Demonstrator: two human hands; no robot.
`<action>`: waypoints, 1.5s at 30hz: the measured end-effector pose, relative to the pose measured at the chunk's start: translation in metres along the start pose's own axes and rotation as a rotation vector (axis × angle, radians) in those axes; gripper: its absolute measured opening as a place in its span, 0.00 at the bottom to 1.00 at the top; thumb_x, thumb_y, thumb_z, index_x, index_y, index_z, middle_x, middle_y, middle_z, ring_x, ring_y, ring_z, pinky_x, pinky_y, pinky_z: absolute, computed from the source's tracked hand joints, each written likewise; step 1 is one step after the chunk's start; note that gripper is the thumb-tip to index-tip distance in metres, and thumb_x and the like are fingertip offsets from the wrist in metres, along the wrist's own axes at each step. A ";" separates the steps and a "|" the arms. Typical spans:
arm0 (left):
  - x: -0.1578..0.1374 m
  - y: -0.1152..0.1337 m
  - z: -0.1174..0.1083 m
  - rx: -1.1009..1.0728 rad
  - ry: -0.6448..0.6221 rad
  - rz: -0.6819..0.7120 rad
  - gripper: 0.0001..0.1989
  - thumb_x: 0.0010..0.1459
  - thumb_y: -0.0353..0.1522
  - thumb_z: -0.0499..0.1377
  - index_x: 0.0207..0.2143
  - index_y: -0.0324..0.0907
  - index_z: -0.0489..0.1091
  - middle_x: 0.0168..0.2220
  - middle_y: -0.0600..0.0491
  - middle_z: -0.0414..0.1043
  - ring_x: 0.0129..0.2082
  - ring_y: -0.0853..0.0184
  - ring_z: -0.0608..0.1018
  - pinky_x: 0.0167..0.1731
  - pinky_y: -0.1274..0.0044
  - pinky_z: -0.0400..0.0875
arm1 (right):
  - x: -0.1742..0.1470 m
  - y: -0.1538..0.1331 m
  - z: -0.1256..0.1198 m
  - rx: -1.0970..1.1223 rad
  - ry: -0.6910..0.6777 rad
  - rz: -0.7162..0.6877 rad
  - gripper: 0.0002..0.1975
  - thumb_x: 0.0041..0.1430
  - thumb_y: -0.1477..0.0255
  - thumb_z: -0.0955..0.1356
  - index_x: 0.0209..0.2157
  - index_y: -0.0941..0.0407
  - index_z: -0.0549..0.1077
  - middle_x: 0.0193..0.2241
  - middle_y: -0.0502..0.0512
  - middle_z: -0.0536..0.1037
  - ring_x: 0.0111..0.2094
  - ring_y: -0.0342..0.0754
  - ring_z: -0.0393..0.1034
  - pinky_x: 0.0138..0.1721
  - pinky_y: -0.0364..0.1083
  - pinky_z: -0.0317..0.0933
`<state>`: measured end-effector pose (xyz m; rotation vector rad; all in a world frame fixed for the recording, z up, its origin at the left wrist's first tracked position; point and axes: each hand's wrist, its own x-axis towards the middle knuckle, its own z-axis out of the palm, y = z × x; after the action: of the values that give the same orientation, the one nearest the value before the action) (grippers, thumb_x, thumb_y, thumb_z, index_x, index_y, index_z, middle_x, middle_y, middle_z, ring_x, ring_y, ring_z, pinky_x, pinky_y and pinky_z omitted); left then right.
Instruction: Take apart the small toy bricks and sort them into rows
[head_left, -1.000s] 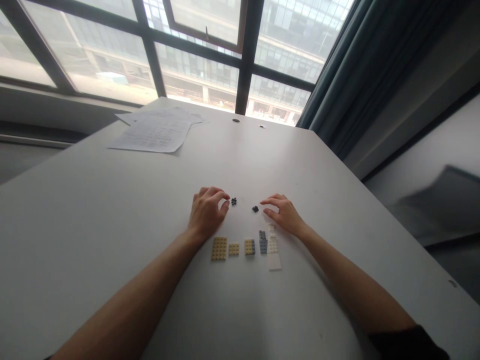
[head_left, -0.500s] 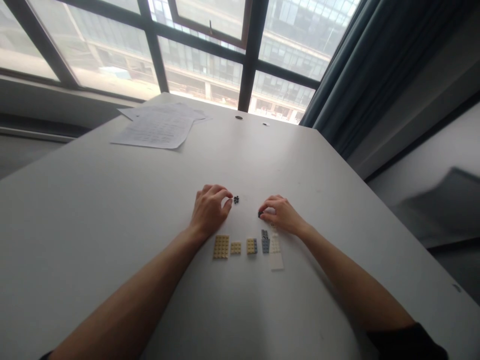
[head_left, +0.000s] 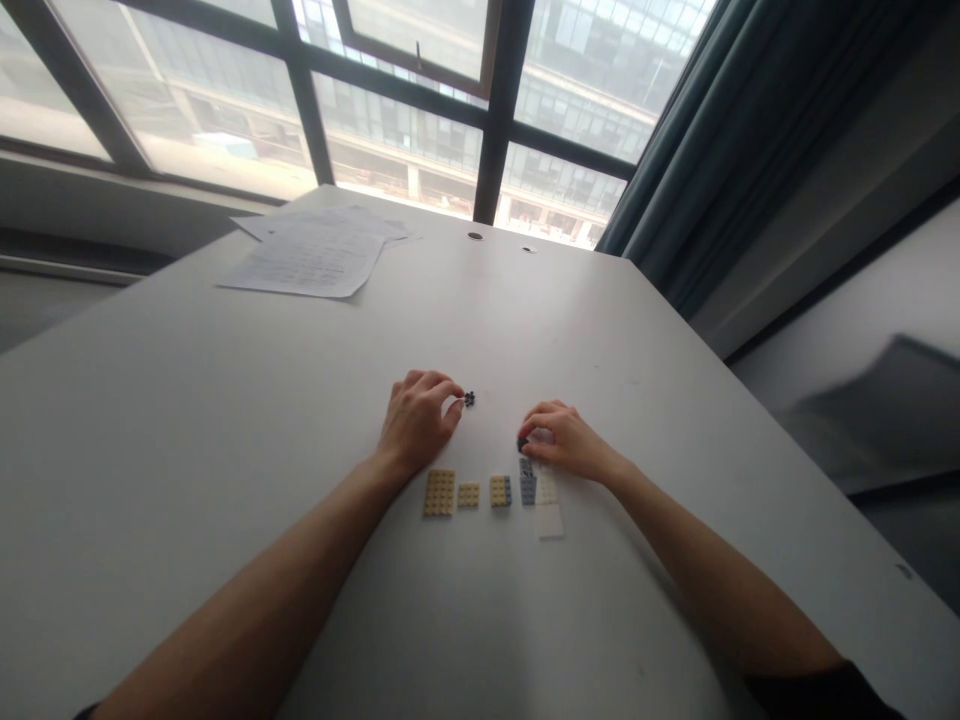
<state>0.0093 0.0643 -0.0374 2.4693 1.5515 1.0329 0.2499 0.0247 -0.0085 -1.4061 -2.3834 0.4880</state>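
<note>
- On the white desk, which bears all the pieces, we see our right hand pinching a small dark piece between thumb and fingers, just beyond the row of studded plates.
- Our left hand rests with thumb and forefinger curved and parted; just beside their tips lies a dark cluster of tiny parts, and we cannot tell whether they touch it.
- Nearer to us, from left to right, we have a large tan plate, a smaller tan plate, and a tan block with a blue-grey strip along its right side.
- Then come a grey plate, a mottled grey piece at its far end, and a white studded piece beside it, with a smooth white piece at the near end.
- At the far left of the desk we see overlapping printed sheets.
</note>
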 end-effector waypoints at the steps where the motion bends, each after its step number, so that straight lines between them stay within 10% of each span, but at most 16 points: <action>1: 0.000 0.000 0.000 0.003 -0.005 0.004 0.08 0.58 0.33 0.55 0.35 0.45 0.74 0.41 0.50 0.74 0.46 0.58 0.70 0.46 0.64 0.62 | 0.000 0.000 0.000 -0.001 -0.001 0.002 0.05 0.51 0.75 0.72 0.32 0.53 0.77 0.38 0.52 0.77 0.43 0.50 0.68 0.49 0.51 0.56; 9: 0.001 -0.002 0.004 0.069 -0.141 0.074 0.16 0.58 0.34 0.55 0.49 0.48 0.71 0.50 0.49 0.71 0.51 0.55 0.67 0.49 0.62 0.59 | -0.011 0.004 0.000 0.058 0.125 0.024 0.09 0.54 0.72 0.71 0.40 0.52 0.75 0.42 0.54 0.76 0.46 0.51 0.67 0.50 0.52 0.57; 25: 0.000 0.000 0.005 -0.053 -0.216 0.235 0.13 0.61 0.32 0.53 0.39 0.52 0.77 0.41 0.53 0.77 0.44 0.60 0.72 0.47 0.64 0.61 | -0.042 0.025 -0.006 0.051 0.247 0.108 0.05 0.56 0.73 0.69 0.36 0.53 0.76 0.40 0.54 0.76 0.45 0.51 0.68 0.49 0.52 0.58; 45: 0.003 -0.006 0.004 -0.127 -0.190 0.078 0.08 0.55 0.35 0.58 0.30 0.48 0.78 0.36 0.53 0.77 0.41 0.60 0.72 0.45 0.67 0.66 | 0.049 -0.008 0.022 -0.131 0.102 -0.102 0.07 0.55 0.73 0.72 0.37 0.50 0.78 0.40 0.53 0.77 0.45 0.52 0.66 0.49 0.54 0.54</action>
<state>0.0075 0.0709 -0.0414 2.4757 1.3032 0.8482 0.2112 0.0618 -0.0195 -1.3199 -2.4272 0.2318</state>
